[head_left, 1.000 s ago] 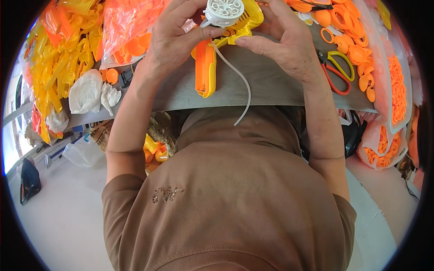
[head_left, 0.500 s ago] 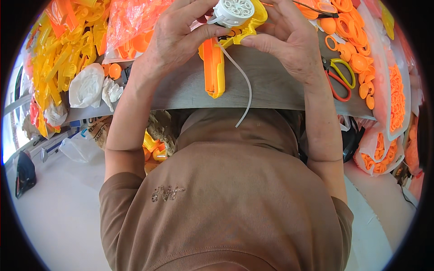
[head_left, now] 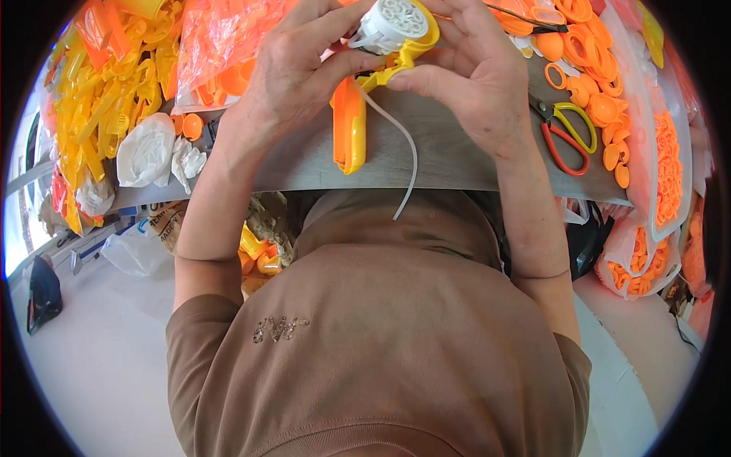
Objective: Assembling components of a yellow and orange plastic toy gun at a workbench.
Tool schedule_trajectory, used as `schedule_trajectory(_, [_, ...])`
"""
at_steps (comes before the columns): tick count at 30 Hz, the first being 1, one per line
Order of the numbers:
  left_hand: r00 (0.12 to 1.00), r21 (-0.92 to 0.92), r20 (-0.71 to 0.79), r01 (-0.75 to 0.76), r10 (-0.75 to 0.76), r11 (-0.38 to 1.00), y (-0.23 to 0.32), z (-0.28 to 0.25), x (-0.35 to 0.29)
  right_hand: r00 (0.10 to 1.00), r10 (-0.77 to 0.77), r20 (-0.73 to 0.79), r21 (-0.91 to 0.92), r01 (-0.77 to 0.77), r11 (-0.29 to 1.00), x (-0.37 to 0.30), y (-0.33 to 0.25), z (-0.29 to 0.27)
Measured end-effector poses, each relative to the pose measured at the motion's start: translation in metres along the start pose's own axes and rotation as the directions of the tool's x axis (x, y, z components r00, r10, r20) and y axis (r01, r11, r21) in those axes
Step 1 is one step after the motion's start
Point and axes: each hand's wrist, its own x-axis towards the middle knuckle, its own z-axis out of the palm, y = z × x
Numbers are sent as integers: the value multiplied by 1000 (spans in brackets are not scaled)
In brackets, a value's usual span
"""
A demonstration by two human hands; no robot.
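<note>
Both hands hold a partly assembled yellow-and-orange toy bubble gun [head_left: 349, 137] at the top middle, its handle hanging down toward the table edge. My left hand [head_left: 293, 72] is closed around its left side, thumb pressed beneath the white round nozzle part [head_left: 392, 27], which has a ring of holes in its face. On the other side, my right hand [head_left: 476, 80] grips the yellow shell [head_left: 415, 53] curving round that nozzle, thumb on its lower edge. Out of the body hangs a thin clear tube [head_left: 411, 145], its loose end past the table edge. Fingers hide much of the far side.
Red-and-yellow-handled scissors [head_left: 567, 137] lie right of my right forearm, beside orange rings and caps [head_left: 605, 107]. Yellow parts [head_left: 114, 91] are heaped at the left, near a crumpled white bag [head_left: 146, 151]. A clear bag of orange parts [head_left: 228, 49] sits behind my left hand.
My right hand has shifted left, and the yellow shell sits closer round the white nozzle part. The handle and tube have moved slightly left and nearer to me.
</note>
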Motion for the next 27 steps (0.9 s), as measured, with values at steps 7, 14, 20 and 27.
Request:
schedule_trajectory(7, [999,-31,-22,29,-29,999,4,-2,-3,936,289,-199,-247,-333,910,-5,-31,18])
schedule_trajectory(14, [999,-154,-10,-35,34,987,0,2,-2,901,-432,42,-666,347,660,-17,18,7])
schedule_trajectory(20, [999,7,9,-33,33,999,20,11,9,946,-44,-322,-285,-53,957,-36,5,4])
schedule_trajectory(27, [972,238,107,-231,211,943,12,49,28,923,340,-179,-522,-382,763,-56,8,-44])
